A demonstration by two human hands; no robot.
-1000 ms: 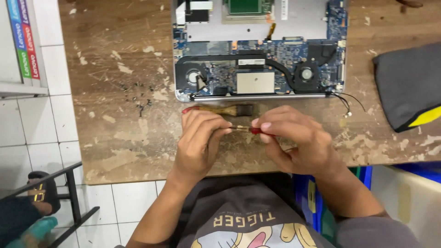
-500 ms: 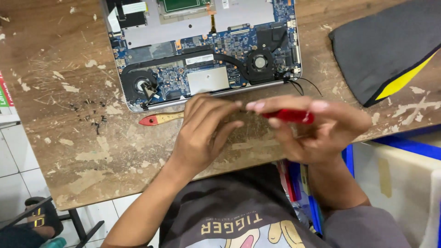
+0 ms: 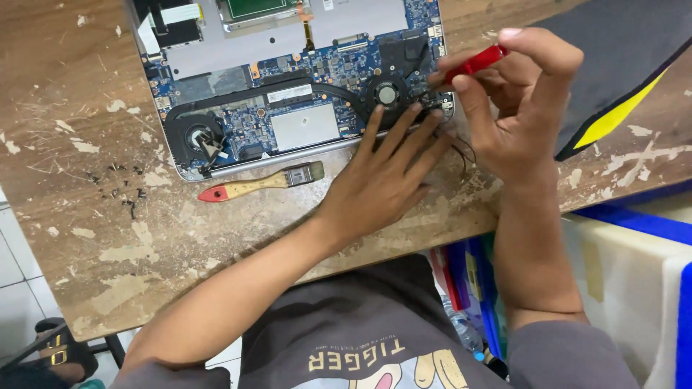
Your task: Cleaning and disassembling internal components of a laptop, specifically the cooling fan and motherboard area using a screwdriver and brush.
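The right hand (image 3: pixel 515 115) pinched a thin red-handled screwdriver (image 3: pixel 473 62) in its fingertips, tip down at the corner of the open laptop with blue circuit board, silver plates and two round black fans (image 3: pixel 288 94). The left hand (image 3: pixel 382 180) lay flat, fingers spread and holding nothing, touching the laptop's near edge. A small wooden brush with a red handle tip (image 3: pixel 259 184) lay just beside it on the scratched brown wooden table (image 3: pixel 86 216).

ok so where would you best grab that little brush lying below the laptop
Take the brush by its pale wooden handle, near the middle, probably coming from above with fingers across its width. It lies flat on the wooden table, red-tipped end pointing left, bristles right, close to the left hand. The handle is the longest bare part, with open table on both sides.
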